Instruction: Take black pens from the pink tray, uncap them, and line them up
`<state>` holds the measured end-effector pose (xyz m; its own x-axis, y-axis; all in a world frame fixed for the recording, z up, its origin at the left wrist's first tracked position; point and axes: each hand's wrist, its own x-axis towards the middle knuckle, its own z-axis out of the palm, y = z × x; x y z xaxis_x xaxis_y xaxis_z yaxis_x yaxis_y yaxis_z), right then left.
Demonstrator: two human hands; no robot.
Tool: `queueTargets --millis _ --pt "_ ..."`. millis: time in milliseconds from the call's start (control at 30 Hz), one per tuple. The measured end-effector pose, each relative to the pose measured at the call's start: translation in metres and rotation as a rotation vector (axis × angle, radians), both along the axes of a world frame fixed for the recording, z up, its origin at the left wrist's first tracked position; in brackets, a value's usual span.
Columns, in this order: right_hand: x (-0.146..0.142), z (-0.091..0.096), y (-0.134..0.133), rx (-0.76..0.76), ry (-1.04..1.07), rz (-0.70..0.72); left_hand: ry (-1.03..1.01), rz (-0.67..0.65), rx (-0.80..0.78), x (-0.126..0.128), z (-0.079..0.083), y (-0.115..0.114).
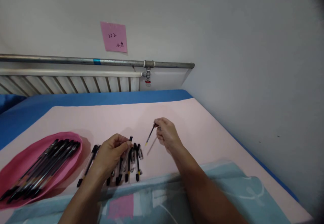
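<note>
My right hand [165, 133] is raised over the pink sheet, pinching a thin pen refill [150, 135]. The refill slants down to the left, dark along its length with a yellowish lower end. My left hand [113, 151] is closed on a pen barrel, whose black end [130, 138] sticks up past the thumb and fingertips. How far that barrel runs below the hand is hard to make out. Beside and below the left hand lie several pen parts: a black-ended pen piece [137, 163], clear caps [140, 151] and small tips. My left forearm partly covers another pen [87, 166].
A pink basin [76, 137] at the left holds many black and clear pens [48, 170]. Light blue patterned cloth [227, 173] lies along the near edge. Behind the bed are a radiator [88, 84], a metal pipe [121, 62] and a pink note [114, 36]; a wall closes the right side.
</note>
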<state>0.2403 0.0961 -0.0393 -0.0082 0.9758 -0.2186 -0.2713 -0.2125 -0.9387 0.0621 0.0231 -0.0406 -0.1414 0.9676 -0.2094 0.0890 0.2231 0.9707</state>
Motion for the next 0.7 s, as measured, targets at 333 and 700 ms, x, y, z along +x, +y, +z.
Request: queueTargets --millis 333,700 --pt "-0.024 0.013 -0.031 -0.178 -0.098 0.515 -0.102 0.113 0.085 0.015 -0.007 0.000" --pt "-0.026 0.005 -0.028 -0.207 0.019 0.506 -0.077 0.013 0.086 0.016 -0.006 -0.002"
